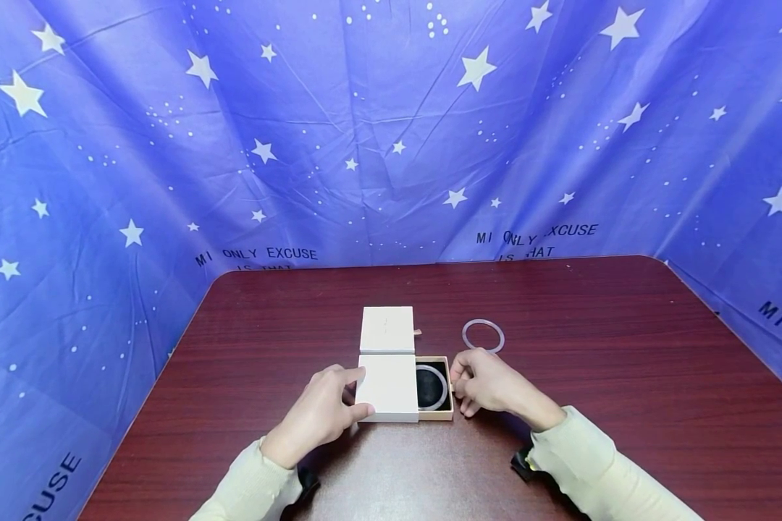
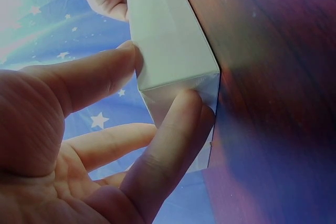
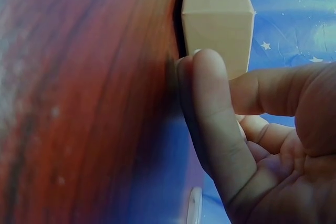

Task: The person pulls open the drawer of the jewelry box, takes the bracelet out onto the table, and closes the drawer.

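A white sliding gift box (image 1: pixel 386 387) lies on the table in the head view, its tan drawer (image 1: pixel 436 416) pulled partway out to the right. Inside the drawer, a pale bangle (image 1: pixel 445 388) rests on black padding, its left part under the sleeve. My left hand (image 1: pixel 322 409) grips the sleeve's left end, thumb and fingertips on its faces in the left wrist view. At the drawer's right end, my right hand (image 1: pixel 495 383) pinches the small pull tab, which the fingers mostly cover. The drawer's tan end (image 3: pixel 218 38) shows beyond those fingers in the right wrist view.
Directly behind the box lies a second white gift box (image 1: pixel 387 329), closed, with a small tab on its right. Another pale bangle (image 1: pixel 465 339) lies on the dark red table (image 1: pixel 593 325) just beyond my right hand. A blue star-patterned curtain (image 1: pixel 365 94) surrounds the table's far sides.
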`<state>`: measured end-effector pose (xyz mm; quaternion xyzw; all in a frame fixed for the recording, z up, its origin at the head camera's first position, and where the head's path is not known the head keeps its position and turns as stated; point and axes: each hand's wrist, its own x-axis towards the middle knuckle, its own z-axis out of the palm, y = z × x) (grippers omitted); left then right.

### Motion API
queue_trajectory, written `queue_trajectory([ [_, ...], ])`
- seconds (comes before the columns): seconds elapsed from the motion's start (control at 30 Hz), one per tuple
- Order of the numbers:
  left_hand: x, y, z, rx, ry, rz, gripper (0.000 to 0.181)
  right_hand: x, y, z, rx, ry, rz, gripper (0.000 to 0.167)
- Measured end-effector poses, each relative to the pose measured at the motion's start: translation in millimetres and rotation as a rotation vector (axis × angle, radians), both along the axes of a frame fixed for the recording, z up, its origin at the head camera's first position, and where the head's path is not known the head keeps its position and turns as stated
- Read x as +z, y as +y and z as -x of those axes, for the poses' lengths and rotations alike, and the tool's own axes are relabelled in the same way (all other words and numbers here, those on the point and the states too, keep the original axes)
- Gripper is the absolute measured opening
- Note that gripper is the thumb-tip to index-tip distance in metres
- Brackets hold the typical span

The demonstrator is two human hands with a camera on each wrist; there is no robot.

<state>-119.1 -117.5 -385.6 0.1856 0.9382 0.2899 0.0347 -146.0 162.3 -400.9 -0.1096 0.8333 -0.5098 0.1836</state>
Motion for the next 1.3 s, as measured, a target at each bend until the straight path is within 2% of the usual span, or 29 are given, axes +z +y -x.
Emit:
queue_trajectory([
  [0.4,-1.5,-0.6,0.2,-0.007,0.008,-0.022,0.054,2.0,5,-0.5,-0.022,-0.019,-0.002,0.016],
  [1.3,-0.9,0.1,0.1,0.005,0.013,-0.010,0.055,5.4,12,-1.2,-0.027,0.000,-0.030,0.017],
])
